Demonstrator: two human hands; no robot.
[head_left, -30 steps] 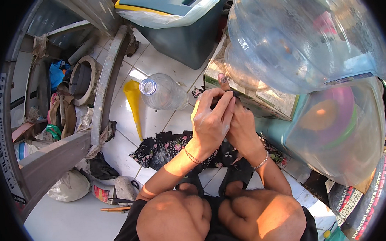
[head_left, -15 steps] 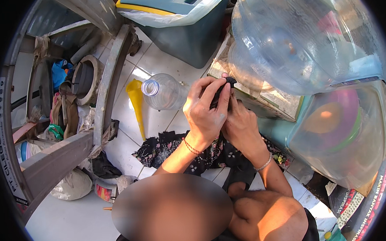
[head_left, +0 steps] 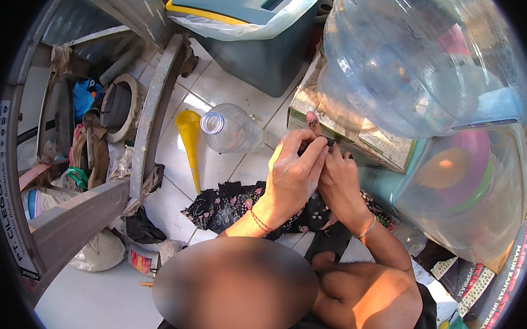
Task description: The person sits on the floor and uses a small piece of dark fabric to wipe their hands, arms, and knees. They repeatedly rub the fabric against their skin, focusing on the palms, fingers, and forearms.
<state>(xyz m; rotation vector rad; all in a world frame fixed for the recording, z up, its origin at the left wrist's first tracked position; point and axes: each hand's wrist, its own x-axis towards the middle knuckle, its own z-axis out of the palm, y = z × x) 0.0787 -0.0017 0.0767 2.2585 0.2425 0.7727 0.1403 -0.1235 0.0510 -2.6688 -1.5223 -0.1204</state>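
Both hands meet in front of me, above a black floral cloth (head_left: 227, 206) spread on the floor. My left hand (head_left: 293, 172) is closed, its fingertips pinching a small black thing (head_left: 330, 142) whose kind I cannot make out. My right hand (head_left: 342, 181) presses against it with curled fingers, closed around the same black thing. A fingertip (head_left: 313, 122) with dark smudges sticks up between the hands; which hand it belongs to is hard to see. To the left are a clear, uncapped plastic bottle (head_left: 234, 130) and a yellow funnel (head_left: 188, 129), wide end away from me.
A grey-green bin (head_left: 253, 59) with a liner stands at the far side. Right of my hands are a low box (head_left: 386, 153), a large clear water jug (head_left: 382, 59) and a clear tub (head_left: 471, 196). A metal frame (head_left: 155, 98) closes off the left.
Both hands have moved slightly to the right and nearer to me. The black thing sits lower between the fingers, and a smudged fingertip now shows above it.
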